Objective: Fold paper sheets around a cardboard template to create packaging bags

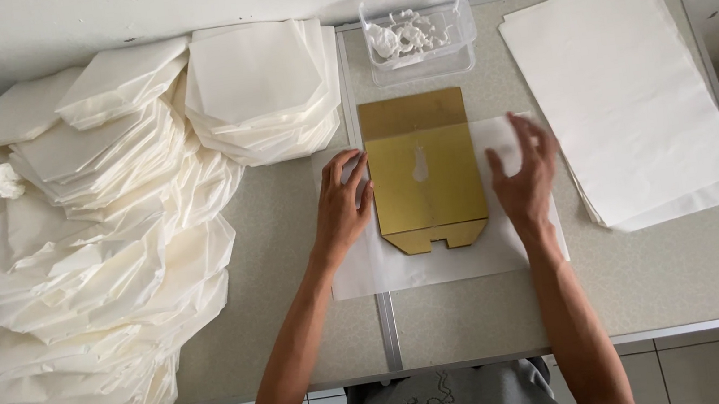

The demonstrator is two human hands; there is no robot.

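Nearest me, my left hand (342, 206) lies flat, fingers (354, 168) spread open on the left edge of the flat gold cardboard box blank (425, 172), gripping nothing. My right hand (523, 174) hovers open over the thin white tissue sheet (439, 265) under the blank, mid-worktop (657, 276); whether it touches, I cannot tell. I judge the card light and stiff, best taken by its side edges; the tissue is limp and tears easily (pinch corners gently). Farther off sit a clear plastic tub (418, 28), a flat paper stack (628, 99) and heaped wrapped bundles (95, 259).

Flat gold carton (425, 172), table centre
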